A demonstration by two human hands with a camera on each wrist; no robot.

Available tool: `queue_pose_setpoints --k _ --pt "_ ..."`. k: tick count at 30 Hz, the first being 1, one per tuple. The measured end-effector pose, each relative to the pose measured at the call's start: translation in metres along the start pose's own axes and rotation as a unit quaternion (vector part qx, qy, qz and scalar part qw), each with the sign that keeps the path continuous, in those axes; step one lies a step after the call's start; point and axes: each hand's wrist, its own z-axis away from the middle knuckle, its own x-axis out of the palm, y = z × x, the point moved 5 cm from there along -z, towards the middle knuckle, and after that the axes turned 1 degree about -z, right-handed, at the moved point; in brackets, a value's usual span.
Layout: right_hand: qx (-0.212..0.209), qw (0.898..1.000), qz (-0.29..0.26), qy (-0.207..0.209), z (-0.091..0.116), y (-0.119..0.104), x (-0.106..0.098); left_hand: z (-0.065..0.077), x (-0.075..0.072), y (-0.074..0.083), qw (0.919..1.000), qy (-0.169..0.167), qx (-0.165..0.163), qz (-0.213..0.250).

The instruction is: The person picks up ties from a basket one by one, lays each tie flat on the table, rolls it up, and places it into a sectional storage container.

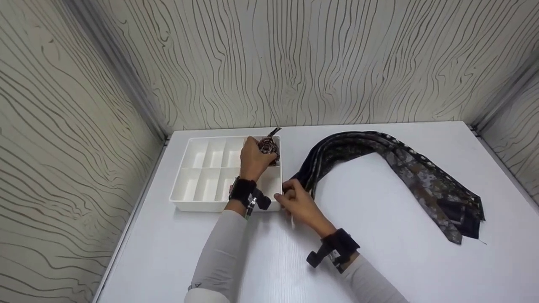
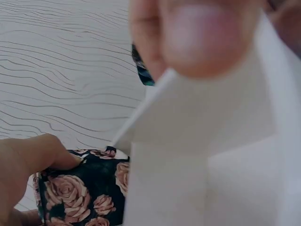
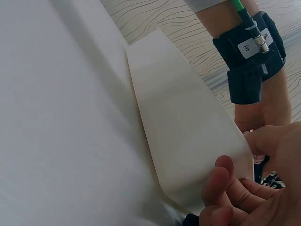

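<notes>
My left hand (image 1: 254, 160) reaches into the back right compartment of a white divided box (image 1: 219, 206). Its thumb and fingers hold a rolled necktie (image 1: 268, 145), whose narrow end sticks up past the box's back rim. In the left wrist view the rolled tie (image 2: 77, 195) is dark with pink roses, and the thumb lies on its edge. At the box's front right corner, my right hand (image 1: 300, 204) grips the side wall, thumb over the rim and fingers against the outside. The outer wall (image 3: 183, 122) shows in the right wrist view.
Several dark patterned neckties (image 1: 421, 168) lie in an arc on the white table (image 1: 379, 244), their near ends beside my right hand. A small reddish item (image 1: 230, 188) shows next to my left wrist. Wood-patterned panels (image 1: 294, 63) stand behind and at the sides.
</notes>
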Motion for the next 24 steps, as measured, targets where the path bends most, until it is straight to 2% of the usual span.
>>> queue_pose_setpoints --k 6,11,14,16,21,24 --pt "0.002 1.000 -0.002 0.001 -0.001 0.002 0.001 0.000 0.008 0.002 0.9985 0.015 0.023 -0.047" --pt "-0.001 1.000 -0.008 0.005 -0.002 0.002 0.000 0.000 0.011 0.007 0.9960 0.021 0.014 -0.086" --pt "-0.001 1.000 -0.009 0.006 -0.002 0.002 0.000 0.001 0.012 0.008 0.9952 0.009 0.007 -0.097" --pt "-0.002 1.000 -0.012 0.008 -0.002 0.003 0.000 0.000 0.013 0.008 0.9951 -0.003 0.014 -0.098" --pt "-0.005 1.000 -0.028 0.004 -0.001 0.004 0.001 -0.007 0.021 -0.001 0.9935 -0.029 0.022 -0.108" --pt "-0.004 0.999 -0.035 -0.002 -0.001 0.005 0.002 -0.015 0.028 -0.010 0.9917 -0.022 0.032 -0.123"
